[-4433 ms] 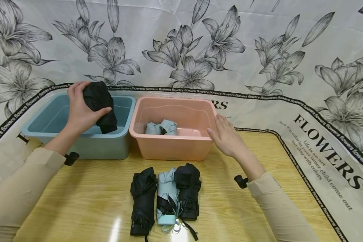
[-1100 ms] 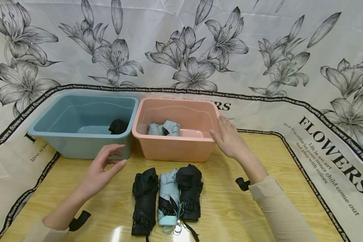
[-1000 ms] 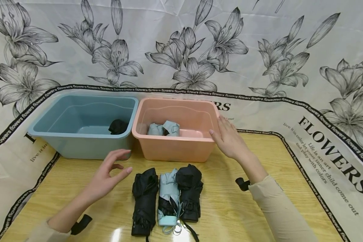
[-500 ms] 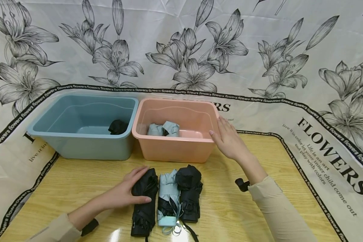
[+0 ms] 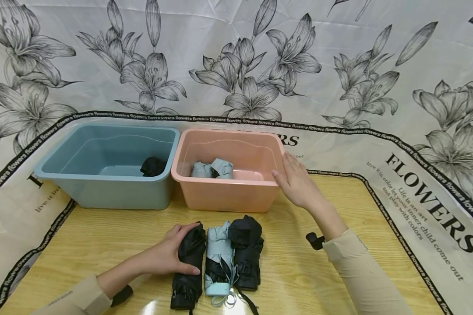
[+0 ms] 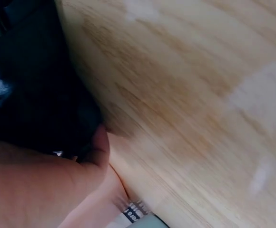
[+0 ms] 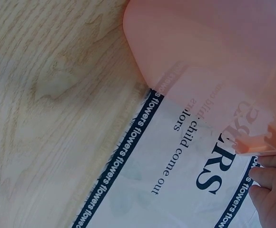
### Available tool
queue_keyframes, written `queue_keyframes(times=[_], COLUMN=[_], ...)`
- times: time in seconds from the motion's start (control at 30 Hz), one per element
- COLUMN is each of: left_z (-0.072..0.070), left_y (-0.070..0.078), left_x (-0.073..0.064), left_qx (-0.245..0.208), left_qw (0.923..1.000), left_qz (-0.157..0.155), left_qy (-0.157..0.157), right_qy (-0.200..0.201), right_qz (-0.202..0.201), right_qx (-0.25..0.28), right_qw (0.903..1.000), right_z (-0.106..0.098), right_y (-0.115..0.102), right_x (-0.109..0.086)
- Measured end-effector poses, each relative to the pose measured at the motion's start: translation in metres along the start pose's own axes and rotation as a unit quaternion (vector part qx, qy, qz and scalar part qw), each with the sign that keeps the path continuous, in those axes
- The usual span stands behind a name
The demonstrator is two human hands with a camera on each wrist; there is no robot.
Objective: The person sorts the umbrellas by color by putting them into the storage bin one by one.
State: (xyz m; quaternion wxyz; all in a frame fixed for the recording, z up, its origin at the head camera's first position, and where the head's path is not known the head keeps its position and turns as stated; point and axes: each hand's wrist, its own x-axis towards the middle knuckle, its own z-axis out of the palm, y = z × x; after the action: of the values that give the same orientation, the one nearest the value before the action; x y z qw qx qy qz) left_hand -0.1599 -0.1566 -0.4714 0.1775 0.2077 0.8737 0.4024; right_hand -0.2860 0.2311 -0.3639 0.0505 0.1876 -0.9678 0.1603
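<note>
Left hand (image 5: 166, 255) gripping leftmost black umbrella (image 5: 188, 280), right hand (image 5: 299, 184) against pink bin's (image 5: 225, 196) side, fingers straight.

Wood table (image 5: 287, 262) with a pink bin (image 5: 226, 197), blue bin (image 5: 122, 192) just left of it, three folded umbrellas (image 5: 219, 249) lined up in front of it.

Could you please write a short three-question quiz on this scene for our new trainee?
1. True or false: the right hand is touching the blue bin.
2. The left hand is gripping: A) the light-blue umbrella; B) the left black umbrella; C) the right black umbrella.
3. Fill in: the bundles in the pink bin are mainly ___ in colour.

Key: 1. False, it touches the pink bin. 2. B. 3. Light blue.
</note>
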Motion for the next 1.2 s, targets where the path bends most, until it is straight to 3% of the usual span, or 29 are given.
queue_keyframes(times=[0.37, 0.67, 1.2], left_z=[-0.002, 0.0, -0.002], left_y=[0.0, 0.003, 0.009], left_x=[0.003, -0.002, -0.018], left_qx=[-0.017, -0.062, -0.084], left_qw=[0.9995, 0.9968, 0.9812], left_qz=[0.015, 0.019, 0.07], left_qy=[0.023, 0.047, 0.159], right_qy=[0.002, 0.005, 0.006], right_qz=[0.002, 0.0, -0.002], right_qx=[-0.002, -0.002, 0.001], right_qw=[1.0, 1.0, 1.0], right_z=[0.002, 0.002, 0.002], right_y=[0.0, 0.0, 0.0], right_x=[0.001, 0.0, 0.0])
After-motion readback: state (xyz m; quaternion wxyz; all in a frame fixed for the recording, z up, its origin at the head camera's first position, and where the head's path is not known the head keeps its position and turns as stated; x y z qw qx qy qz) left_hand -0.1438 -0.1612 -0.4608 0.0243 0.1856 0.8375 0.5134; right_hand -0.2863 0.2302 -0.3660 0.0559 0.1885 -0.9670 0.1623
